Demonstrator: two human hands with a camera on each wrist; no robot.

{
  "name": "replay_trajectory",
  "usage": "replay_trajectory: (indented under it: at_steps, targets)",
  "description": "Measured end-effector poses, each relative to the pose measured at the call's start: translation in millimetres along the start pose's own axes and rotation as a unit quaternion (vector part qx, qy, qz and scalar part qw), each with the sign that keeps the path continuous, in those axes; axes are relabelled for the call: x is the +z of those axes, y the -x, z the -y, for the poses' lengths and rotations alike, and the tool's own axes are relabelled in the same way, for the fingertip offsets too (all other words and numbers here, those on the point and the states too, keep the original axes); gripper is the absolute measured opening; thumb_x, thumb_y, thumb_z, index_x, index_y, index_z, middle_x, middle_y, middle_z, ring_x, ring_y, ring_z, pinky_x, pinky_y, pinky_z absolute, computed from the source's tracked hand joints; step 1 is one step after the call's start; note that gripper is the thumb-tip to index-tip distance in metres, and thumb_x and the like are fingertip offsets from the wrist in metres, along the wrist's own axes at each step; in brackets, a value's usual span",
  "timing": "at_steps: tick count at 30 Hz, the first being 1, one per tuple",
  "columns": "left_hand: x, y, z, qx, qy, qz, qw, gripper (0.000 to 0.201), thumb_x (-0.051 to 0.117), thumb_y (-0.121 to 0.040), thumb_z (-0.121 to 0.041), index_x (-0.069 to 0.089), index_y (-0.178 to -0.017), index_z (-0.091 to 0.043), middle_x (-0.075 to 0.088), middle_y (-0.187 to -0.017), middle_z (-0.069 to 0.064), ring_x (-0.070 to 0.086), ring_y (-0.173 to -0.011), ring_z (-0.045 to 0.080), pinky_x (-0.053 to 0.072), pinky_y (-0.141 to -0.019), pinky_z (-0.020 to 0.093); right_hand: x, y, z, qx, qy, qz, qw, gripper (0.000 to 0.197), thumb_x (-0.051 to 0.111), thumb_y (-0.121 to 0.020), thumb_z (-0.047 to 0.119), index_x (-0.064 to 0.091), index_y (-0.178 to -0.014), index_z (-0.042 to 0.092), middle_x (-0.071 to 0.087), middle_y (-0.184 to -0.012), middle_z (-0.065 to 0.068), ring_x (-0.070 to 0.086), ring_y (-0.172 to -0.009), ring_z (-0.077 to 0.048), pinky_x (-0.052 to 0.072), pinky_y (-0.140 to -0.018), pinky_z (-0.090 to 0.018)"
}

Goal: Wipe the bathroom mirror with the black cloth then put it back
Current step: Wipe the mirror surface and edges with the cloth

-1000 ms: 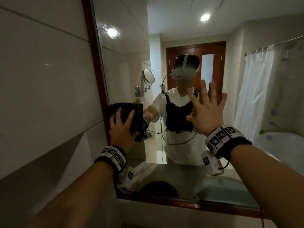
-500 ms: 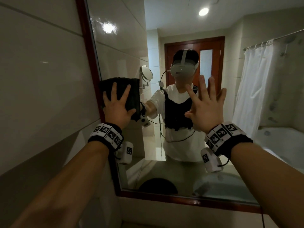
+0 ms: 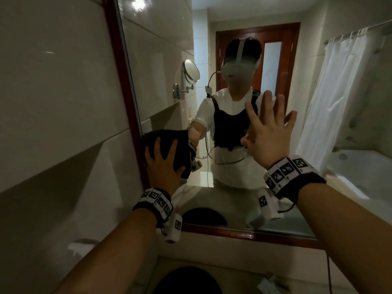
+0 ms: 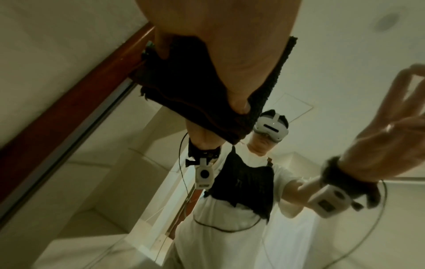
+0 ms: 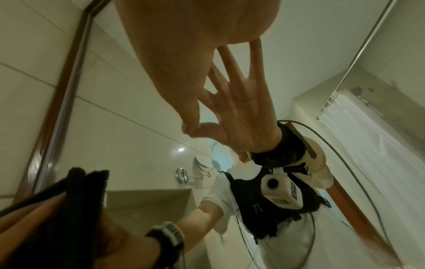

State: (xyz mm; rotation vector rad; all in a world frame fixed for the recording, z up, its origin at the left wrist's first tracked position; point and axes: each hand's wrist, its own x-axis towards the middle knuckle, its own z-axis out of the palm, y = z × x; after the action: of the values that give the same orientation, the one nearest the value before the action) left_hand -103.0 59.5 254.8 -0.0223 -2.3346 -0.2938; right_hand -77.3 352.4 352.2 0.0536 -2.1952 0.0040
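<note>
The black cloth (image 3: 163, 134) lies flat against the bathroom mirror (image 3: 161, 60), low down by its red-brown wooden frame (image 3: 118, 71). My left hand (image 3: 163, 166) presses it to the glass with spread, straight fingers. In the left wrist view the cloth (image 4: 184, 87) sits folded under the palm (image 4: 207, 36), its edge touching the frame. My right hand (image 3: 269, 134) rests flat on the glass to the right, fingers spread, holding nothing. The right wrist view shows this hand (image 5: 184, 54) meeting its reflection and the cloth (image 5: 87, 196) at lower left.
A glossy tiled wall (image 3: 53, 102) adjoins the mirror on the left. Reflected in the glass are a round shaving mirror (image 3: 191, 71), a white shower curtain (image 3: 339, 102), a bathtub (image 3: 350, 170) and a wooden door (image 3: 286, 60). A dark round object (image 3: 186, 281) sits on the counter below.
My left hand slid the cloth up along the frame, then back down to a lower spot. The right hand stayed flat on the glass.
</note>
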Motion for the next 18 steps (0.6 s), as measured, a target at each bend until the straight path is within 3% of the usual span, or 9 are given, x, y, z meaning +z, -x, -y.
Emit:
replay_trajectory:
  at_steps: [6, 14, 18]
  targets:
    - [11.6, 14.9, 6.4, 0.004, -0.003, 0.011, 1.000, 0.098, 0.085, -0.069, -0.043, 0.030, -0.150, -0.036, 0.018, -0.158, 0.016, 0.022, -0.138, 0.053, 0.040, -0.099, 0.068, 13.5, 12.4, -3.0, -0.008, 0.007, -0.001, 1.000, 0.111, 0.078, -0.073, 0.053, 0.006, -0.157, 0.036, -0.010, -0.166, -0.011, -0.011, -0.151, -0.039, 0.008, -0.112, -0.074]
    - [-2.5, 2.5, 3.5, 0.016, -0.007, 0.014, 1.000, 0.093, 0.082, -0.071, -0.043, 0.033, -0.150, -0.033, 0.018, -0.159, 0.018, 0.021, -0.139, 0.054, 0.038, -0.101, 0.068, 8.2, 13.2, -1.5, -0.008, 0.009, -0.004, 1.000, 0.105, 0.074, -0.077, 0.054, 0.009, -0.157, 0.035, -0.007, -0.166, -0.010, -0.009, -0.151, -0.039, 0.009, -0.113, -0.072]
    - [-30.6, -28.6, -5.5, 0.021, -0.002, 0.001, 1.000, 0.094, 0.080, -0.075, -0.041, 0.026, -0.152, -0.038, 0.008, -0.162, 0.011, 0.013, -0.142, 0.052, 0.040, -0.099, 0.069, -9.8, 6.4, -2.4, -0.008, 0.007, -0.011, 1.000, 0.082, 0.068, -0.082, 0.048, 0.027, -0.152, 0.034, 0.016, -0.162, -0.013, 0.013, -0.147, -0.041, 0.025, -0.108, -0.069]
